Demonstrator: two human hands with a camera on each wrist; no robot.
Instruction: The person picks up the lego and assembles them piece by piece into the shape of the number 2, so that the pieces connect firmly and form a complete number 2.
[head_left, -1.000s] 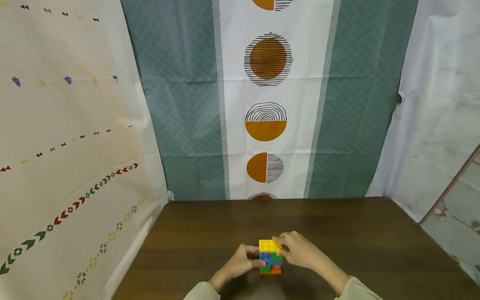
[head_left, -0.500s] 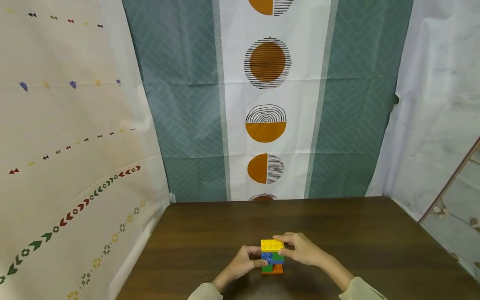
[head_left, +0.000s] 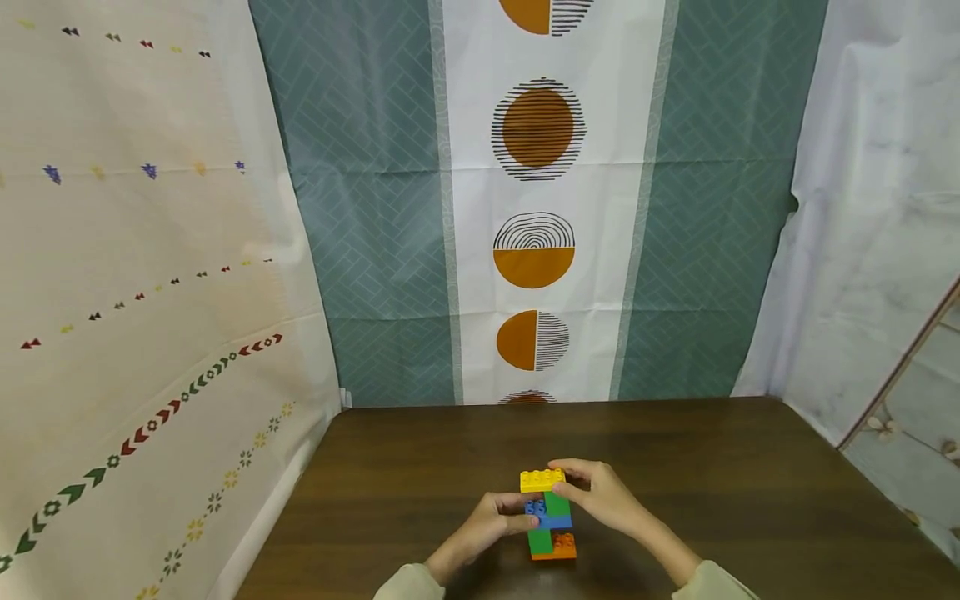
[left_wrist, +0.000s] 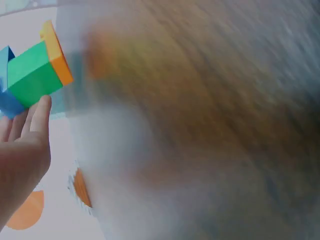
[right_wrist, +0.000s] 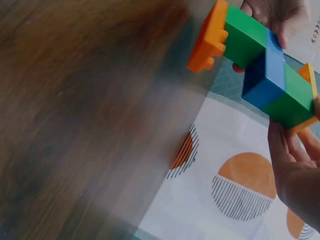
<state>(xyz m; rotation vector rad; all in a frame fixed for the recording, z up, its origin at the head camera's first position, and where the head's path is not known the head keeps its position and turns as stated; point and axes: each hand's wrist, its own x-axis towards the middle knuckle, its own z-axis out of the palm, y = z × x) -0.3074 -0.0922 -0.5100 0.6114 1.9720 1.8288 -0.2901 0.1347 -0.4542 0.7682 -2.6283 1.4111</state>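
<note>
A stack of toy building bricks stands between my two hands. From the top come a yellow brick (head_left: pixel 542 481), a green brick (head_left: pixel 557 503), a blue brick (head_left: pixel 553 522), another green brick (head_left: pixel 540 541) and an orange brick (head_left: pixel 555 552). My left hand (head_left: pixel 483 523) pinches the blue brick from the left, its fingers behind and thumb in front. With thumb and fingers, my right hand (head_left: pixel 600 496) grips the yellow brick's right end. In the right wrist view the bricks look joined in a zigzag, and the orange brick (right_wrist: pixel 207 37) juts out at the far end.
A dark brown wooden table (head_left: pixel 420 450) lies under the hands. Behind it hangs a green and white patterned cloth (head_left: pixel 390 250); a cream cloth (head_left: pixel 150 333) borders the left and a pale marbled cloth (head_left: pixel 862 250) the right.
The stack has tilted, so more of its front side shows and it looks taller. Its orange bottom has shifted slightly down and right. Both hands keep their hold.
</note>
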